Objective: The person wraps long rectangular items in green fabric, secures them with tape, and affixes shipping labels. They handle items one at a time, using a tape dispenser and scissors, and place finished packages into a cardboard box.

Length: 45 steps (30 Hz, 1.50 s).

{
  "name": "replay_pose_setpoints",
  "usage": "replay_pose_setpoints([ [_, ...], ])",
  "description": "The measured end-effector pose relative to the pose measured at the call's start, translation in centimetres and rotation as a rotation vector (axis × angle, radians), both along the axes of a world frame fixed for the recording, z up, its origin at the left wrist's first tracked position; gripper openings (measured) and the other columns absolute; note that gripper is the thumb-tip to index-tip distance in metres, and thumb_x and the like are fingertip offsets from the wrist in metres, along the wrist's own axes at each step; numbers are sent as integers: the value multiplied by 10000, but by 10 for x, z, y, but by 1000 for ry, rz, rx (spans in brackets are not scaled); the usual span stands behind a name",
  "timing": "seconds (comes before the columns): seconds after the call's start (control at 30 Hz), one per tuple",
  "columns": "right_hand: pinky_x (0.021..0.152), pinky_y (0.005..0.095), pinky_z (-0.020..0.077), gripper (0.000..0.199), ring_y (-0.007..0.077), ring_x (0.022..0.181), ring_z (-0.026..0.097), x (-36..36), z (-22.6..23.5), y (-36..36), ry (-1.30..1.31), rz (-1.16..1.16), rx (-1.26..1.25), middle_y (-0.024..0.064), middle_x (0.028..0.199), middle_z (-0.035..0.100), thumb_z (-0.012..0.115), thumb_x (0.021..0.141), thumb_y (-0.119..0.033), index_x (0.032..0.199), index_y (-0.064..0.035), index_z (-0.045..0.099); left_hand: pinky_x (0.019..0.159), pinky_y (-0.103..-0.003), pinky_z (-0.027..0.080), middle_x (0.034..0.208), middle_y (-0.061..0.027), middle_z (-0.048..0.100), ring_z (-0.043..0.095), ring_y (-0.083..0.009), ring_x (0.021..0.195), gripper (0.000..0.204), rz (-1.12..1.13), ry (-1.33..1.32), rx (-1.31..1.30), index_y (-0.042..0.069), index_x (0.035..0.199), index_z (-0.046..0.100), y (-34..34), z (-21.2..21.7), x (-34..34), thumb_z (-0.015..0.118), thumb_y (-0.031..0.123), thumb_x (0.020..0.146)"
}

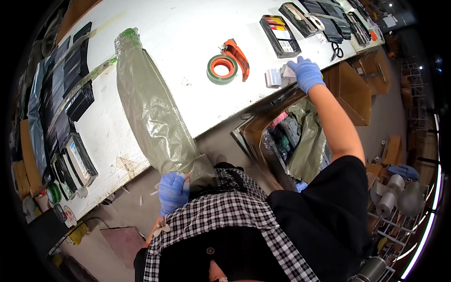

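Observation:
My left hand [174, 193], in a blue glove, is closed on the gathered near end of a long olive-green plastic bag [152, 103]. The bag lies slantwise across the table and hangs over its front edge; its far end is wrapped in clear tape. What is inside the bag is hidden. My right hand [307, 74], also gloved in blue, reaches to the table's front edge. Its fingers close on a small white roll [287, 73], partly covered by the hand. Beside it stands another white roll [273, 78], apparently of labels.
On the white table [188, 28] lie a red tape dispenser [240, 56] with a green tape roll [222, 69], black trays [280, 36], scissors [336, 50] and dark packages [77, 70]. Below the front edge, a cardboard box [263, 141] holds wrapped bags. Another open box [350, 91] stands behind it.

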State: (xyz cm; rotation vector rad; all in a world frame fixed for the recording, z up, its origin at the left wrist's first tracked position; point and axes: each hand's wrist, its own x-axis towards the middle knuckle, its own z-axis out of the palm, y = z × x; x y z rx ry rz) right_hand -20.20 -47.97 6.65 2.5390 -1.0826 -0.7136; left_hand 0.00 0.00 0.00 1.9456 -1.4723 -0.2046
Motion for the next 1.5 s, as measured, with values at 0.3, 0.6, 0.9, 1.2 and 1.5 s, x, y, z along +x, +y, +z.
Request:
replay_pose_setpoints([
  [0.3, 609, 293, 574, 273, 189, 623, 626, -68, -89, 38, -1940, -1183, 1116, 114, 831, 634, 537, 718, -3, 977, 54, 600, 568, -407, 453, 667, -94, 578, 569, -306, 610, 145, -28, 27, -50, 78, 853, 630, 4, 6, 12, 687, 28, 730],
  [0.6, 572, 318, 553, 186, 235, 638, 622, -25, -126, 70, -2016, -1369, 1344, 126, 762, 623, 582, 698, -15, 875, 38, 605, 541, -393, 465, 638, -90, 578, 583, -294, 580, 122, -49, 77, -87, 76, 826, 630, -7, 8, 11, 671, 8, 733],
  [0.9, 584, 330, 551, 233, 246, 656, 611, 21, -118, 23, -2041, -1417, 1240, 123, 807, 612, 570, 697, 9, 930, 23, 582, 613, -374, 485, 744, -58, 597, 588, -267, 713, 197, 20, 40, 0, 110, 881, 644, 0, 0, 6, 721, 40, 714],
  [1.2, 1041, 411, 397, 497, 368, 1205, 508, 50, -49, -25, -451, -266, 241, 198, 1315, 528, 662, 711, -167, 1206, -123, 648, 653, -366, 500, 819, -42, 598, 585, -256, 749, 241, 43, 40, 6, 131, 918, 657, 6, -8, 3, 740, 54, 706],
  [1.5, 967, 322, 446, 735, 191, 1145, 512, -33, -33, 86, -1413, -346, 851, 119, 1218, 526, 692, 641, -26, 1338, -54, 462, 653, -350, 499, 867, -58, 613, 596, -228, 766, 159, 125, 467, 156, 105, 973, 653, 17, -6, 6, 686, 156, 826],
])
